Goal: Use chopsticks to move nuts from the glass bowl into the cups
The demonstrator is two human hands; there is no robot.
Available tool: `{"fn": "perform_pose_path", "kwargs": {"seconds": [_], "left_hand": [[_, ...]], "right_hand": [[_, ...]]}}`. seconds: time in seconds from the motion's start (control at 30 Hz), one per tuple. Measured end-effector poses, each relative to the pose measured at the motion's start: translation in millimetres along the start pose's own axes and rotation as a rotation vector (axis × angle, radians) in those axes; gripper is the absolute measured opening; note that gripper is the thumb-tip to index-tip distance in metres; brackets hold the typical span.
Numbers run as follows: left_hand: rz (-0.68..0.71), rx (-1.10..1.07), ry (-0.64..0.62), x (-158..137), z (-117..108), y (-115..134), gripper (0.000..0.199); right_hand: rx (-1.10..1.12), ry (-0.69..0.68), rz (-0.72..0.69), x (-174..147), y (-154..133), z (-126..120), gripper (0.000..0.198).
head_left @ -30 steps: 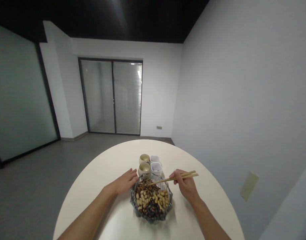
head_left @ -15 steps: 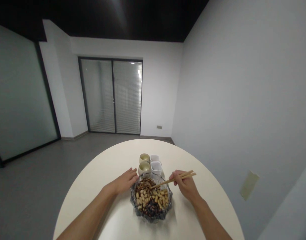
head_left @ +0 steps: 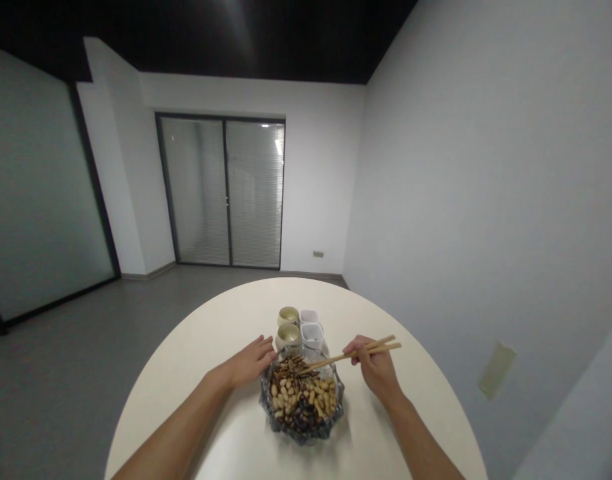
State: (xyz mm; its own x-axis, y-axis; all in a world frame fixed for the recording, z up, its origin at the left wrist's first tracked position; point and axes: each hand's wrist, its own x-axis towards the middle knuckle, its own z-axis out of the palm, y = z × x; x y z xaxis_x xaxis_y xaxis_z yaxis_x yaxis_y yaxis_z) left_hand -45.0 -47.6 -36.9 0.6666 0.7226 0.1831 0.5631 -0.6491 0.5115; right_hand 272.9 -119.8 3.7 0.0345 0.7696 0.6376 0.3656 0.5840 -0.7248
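A scalloped glass dish (head_left: pixel 322 437) with dividers stands in front of me, its sections filled with different snacks. Thin brown sticks or seeds (head_left: pixel 291 367) lie at the back left, pale nuts (head_left: pixel 284 395) at the left, peanuts (head_left: pixel 323 398) at the right and dark pieces (head_left: pixel 306 416) at the front. My right hand (head_left: pixel 373 365) is closed around a pair of chopsticks (head_left: pixel 346 356), whose tips reach the brown pieces. Whether the tips pinch one is too small to tell. My left hand (head_left: pixel 251 361) rests open, fingers against the dish's left rim.
Behind the dish stand two round cups (head_left: pixel 289 335) and two white square containers (head_left: pixel 313 334), close together. All of it sits on a round cream table (head_left: pixel 221 440). A white wall (head_left: pixel 461 200) runs along the right, and glass doors (head_left: pixel 226 193) are at the back.
My right hand has moved slightly to the right and the chopstick tips have risen a little, staying over the brown pieces. My left hand keeps its place at the rim.
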Motion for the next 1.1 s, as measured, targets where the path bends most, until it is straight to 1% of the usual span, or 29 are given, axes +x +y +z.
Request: {"fn": "perform_pose_path", "kwargs": {"seconds": [0.13,0.2,0.27,0.43,0.6,0.7,0.83,0.9,0.97,1.1], "left_hand": [[0.002,0.023,-0.012,1.3,1.3,-2.3,0.058],[0.008,0.032,-0.017,2.0,2.2,-3.8,0.059],[0.013,0.027,-0.015,2.4,2.8,-4.9,0.058],[0.004,0.013,0.000,1.6,2.8,-4.8,0.059],[-0.004,0.027,-0.006,0.4,3.0,-5.4,0.059],[0.000,0.039,-0.005,0.7,3.2,-5.8,0.060],[0.007,0.049,-0.004,1.0,1.8,-3.4,0.061],[0.004,0.048,0.001,1.0,0.8,-1.9,0.061],[0.005,0.051,0.003,1.0,0.3,-1.3,0.061],[0.004,0.056,-0.011,1.2,1.1,-3.0,0.061]], "right_hand": [[-0.003,-0.089,0.037,-0.4,0.8,2.8,0.059],[0.015,-0.138,0.045,-0.7,-0.3,5.2,0.057],[0.039,-0.157,0.049,-1.0,-2.1,7.0,0.054],[0.080,-0.101,0.037,0.3,-3.1,6.5,0.048],[0.064,-0.030,0.018,0.2,3.1,3.0,0.055],[0.057,-0.053,0.052,-0.8,5.0,3.1,0.057],[0.035,-0.184,0.068,-1.2,1.7,7.3,0.053],[0.033,-0.229,0.067,-1.6,-0.4,9.6,0.049],[0.054,-0.223,0.074,-2.5,-1.4,10.8,0.046],[0.100,-0.138,0.068,-3.3,-1.1,9.4,0.042]]}}
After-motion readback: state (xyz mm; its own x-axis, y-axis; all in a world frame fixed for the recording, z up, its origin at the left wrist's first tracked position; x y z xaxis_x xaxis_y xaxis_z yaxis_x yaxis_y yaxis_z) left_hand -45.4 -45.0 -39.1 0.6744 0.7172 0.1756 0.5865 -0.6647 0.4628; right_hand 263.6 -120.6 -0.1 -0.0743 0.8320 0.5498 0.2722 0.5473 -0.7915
